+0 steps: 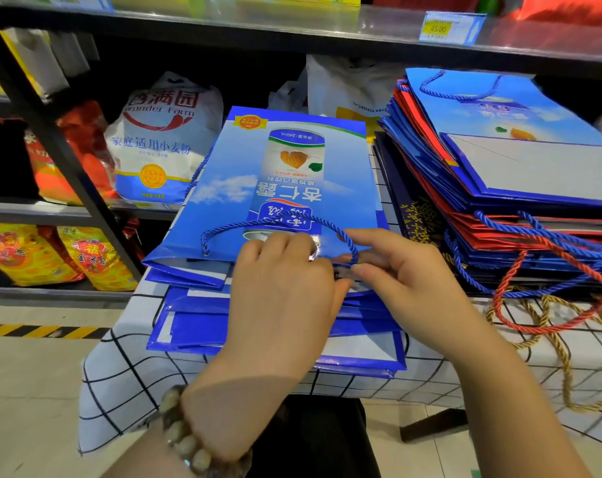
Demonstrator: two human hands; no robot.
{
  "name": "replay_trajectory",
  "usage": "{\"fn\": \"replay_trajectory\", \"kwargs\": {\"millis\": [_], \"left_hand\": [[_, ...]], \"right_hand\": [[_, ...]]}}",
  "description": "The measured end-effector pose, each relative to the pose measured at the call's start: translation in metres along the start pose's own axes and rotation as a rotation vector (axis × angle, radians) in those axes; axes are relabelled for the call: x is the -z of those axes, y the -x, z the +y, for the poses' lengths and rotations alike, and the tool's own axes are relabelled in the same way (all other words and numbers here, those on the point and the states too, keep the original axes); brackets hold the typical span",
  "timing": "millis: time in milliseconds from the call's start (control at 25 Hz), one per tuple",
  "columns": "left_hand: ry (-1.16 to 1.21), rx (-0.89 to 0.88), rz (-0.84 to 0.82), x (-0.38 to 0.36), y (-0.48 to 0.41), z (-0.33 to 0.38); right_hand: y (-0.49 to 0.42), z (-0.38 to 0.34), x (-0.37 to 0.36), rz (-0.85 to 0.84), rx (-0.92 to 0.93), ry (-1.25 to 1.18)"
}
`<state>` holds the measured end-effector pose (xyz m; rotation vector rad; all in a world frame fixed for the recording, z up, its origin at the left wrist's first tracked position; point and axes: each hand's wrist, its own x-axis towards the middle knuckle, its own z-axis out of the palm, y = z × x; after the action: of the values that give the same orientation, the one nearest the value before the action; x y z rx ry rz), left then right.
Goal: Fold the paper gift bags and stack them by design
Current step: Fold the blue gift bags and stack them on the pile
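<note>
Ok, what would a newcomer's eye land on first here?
The bright blue gift bag at centre, lying flat on a blue pile, with the left hand on it and the right hand pinching its rope handle. Then the tall blue-and-red stack on the right.

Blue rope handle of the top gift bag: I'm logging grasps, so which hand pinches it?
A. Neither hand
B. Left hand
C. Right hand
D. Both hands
C: the right hand pinches the blue rope handle near its right end with its fingers; the left hand only rests on the top gift bag.
</note>
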<state>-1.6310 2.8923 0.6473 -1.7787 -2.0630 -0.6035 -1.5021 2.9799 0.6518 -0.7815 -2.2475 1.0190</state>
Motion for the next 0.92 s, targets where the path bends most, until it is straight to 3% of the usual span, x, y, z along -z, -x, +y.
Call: {"fn": "replay_trajectory", "kwargs": {"millis": [160, 280, 440, 520, 800, 920], "left_hand": [[-0.097, -0.052, -0.003, -0.008, -0.003, 0.009], [0.000, -0.099, -0.091, -0.004, -0.003, 0.008], [0.364, 0.190, -0.341, 0.024, -0.016, -0.006], [0.529, 0.239, -0.321, 0.022, -0.026, -0.012], [0.489, 0.213, -0.361, 0.001, -0.044, -0.002], [0.506, 0.336, -0.232, 0.000, -0.048, -0.016]], "right_hand": [[0.002, 0.002, -0.007, 0.079, 0.042, -0.026], [0.004, 0.004, -0.006, 0.123, 0.064, -0.050], [0.012, 0.010, -0.008, 0.173, 0.064, -0.181], [0.015, 0.012, -0.011, 0.214, 0.074, -0.200], [0.016, 0.015, -0.012, 0.231, 0.073, -0.209], [0.015, 0.016, -0.014, 0.241, 0.113, -0.156]]}}
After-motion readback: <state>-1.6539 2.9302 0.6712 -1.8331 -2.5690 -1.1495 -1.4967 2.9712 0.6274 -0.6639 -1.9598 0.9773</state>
